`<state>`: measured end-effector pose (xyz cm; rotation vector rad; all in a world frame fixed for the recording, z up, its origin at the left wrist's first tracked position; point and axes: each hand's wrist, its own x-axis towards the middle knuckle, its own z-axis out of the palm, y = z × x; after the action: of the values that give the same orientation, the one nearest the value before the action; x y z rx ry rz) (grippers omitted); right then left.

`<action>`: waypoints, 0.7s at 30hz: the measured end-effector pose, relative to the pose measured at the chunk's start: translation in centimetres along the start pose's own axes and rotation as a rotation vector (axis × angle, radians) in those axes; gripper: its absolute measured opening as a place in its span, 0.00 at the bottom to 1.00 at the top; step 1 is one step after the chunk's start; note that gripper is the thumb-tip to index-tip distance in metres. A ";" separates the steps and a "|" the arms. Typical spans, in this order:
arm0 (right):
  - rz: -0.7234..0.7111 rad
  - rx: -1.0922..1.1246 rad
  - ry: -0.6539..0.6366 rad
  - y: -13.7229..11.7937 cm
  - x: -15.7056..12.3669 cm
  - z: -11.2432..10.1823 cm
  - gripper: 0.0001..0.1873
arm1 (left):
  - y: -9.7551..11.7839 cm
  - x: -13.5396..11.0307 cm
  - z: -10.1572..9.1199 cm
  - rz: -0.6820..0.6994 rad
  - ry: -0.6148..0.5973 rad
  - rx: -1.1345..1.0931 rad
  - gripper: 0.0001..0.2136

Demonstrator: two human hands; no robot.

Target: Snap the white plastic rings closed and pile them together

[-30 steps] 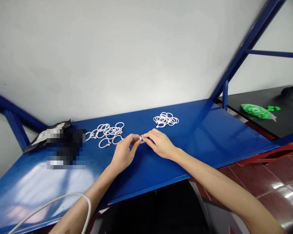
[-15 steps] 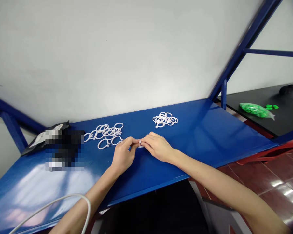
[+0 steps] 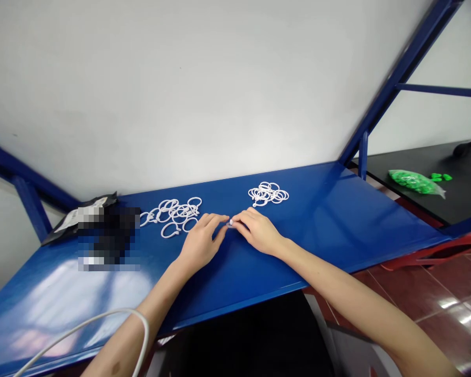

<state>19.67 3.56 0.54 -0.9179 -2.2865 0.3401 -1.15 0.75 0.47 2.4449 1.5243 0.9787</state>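
Note:
My hands meet over the middle of the blue table (image 3: pixel 337 220). My right hand (image 3: pixel 259 232) is closed, pinching a small white plastic ring (image 3: pixel 230 223) at its fingertips. My left hand (image 3: pixel 201 242) lies beside it with fingers stretched out, their tips close to the ring. A loose pile of white rings (image 3: pixel 176 213) lies just beyond my left hand. A tighter pile of white rings (image 3: pixel 269 193) lies just beyond my right hand.
A black packet (image 3: pixel 76 215), partly blurred out, sits at the table's far left. A white cable (image 3: pixel 98 320) loops over my left forearm. To the right, a black table (image 3: pixel 435 162) holds a bag of green pieces (image 3: pixel 414 181). A blue frame post (image 3: pixel 392 84) rises at the right.
My left fingers have gone from a pinch on the ring to stretched out. Both hands have shifted slightly away from me. The right hand keeps its hold on the ring.

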 end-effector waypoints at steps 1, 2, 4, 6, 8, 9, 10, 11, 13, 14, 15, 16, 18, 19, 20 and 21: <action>0.026 0.010 0.007 0.2 0.0 -0.1 0.11 | -0.4 0.1 -0.3 -0.001 -0.004 0.067 0.10; 0.054 0.017 0.014 0.5 0.0 -0.2 0.11 | -0.9 0.1 -0.6 -0.015 0.001 0.139 0.11; 0.105 0.026 0.028 1.0 0.0 -0.4 0.11 | -2.1 0.2 -1.4 -0.062 0.022 0.268 0.10; 0.137 0.027 0.035 1.5 0.0 -0.5 0.11 | -3.3 0.2 -2.2 -0.107 0.023 0.343 0.10; 0.152 0.024 0.046 1.9 0.1 -0.5 0.11 | -4.2 0.2 -2.8 -0.138 -0.025 0.371 0.11; 0.153 0.020 0.055 2.1 0.1 -0.5 0.11 | -4.4 0.1 -3.1 -0.151 -0.064 0.375 0.10; 0.150 0.013 0.066 2.3 0.1 -0.5 0.11 | -4.5 0.1 -3.2 -0.171 -0.105 0.374 0.09; 0.141 0.001 0.081 2.6 0.2 -0.5 0.11 | -4.4 0.1 -3.3 -0.197 -0.148 0.370 0.08; 0.121 -0.037 0.128 3.4 0.5 -0.7 0.09 | -4.2 0.1 -3.4 -0.259 -0.223 0.356 0.06; 0.120 -0.065 0.159 3.9 0.6 -0.9 0.09 | -4.0 0.1 -3.5 -0.289 -0.252 0.350 0.06; 0.133 -0.099 0.196 4.4 0.7 -1.2 0.08 | -3.8 0.2 -3.5 -0.314 -0.273 0.345 0.05; 0.158 -0.136 0.235 5.1 0.9 -1.5 0.08 | -3.6 0.2 -3.5 -0.332 -0.286 0.339 0.05; 0.234 -0.208 0.308 6.4 1.0 -2.2 0.09 | -3.4 0.2 -3.6 -0.353 -0.291 0.317 0.05; 0.266 -0.238 0.329 7.0 1.0 -2.5 0.09 | -3.4 0.2 -3.6 -0.355 -0.286 0.295 0.06; 0.292 -0.264 0.343 7.6 0.9 -2.8 0.10 | -3.4 0.2 -3.6 -0.352 -0.282 0.266 0.06; 0.311 -0.286 0.348 8.1 0.9 -3.0 0.10 | -3.5 0.2 -3.6 -0.344 -0.278 0.230 0.06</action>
<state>25.40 9.99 -0.39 -1.3667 -1.8999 -0.0224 -5.79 1.77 1.99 2.2203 1.9483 0.4060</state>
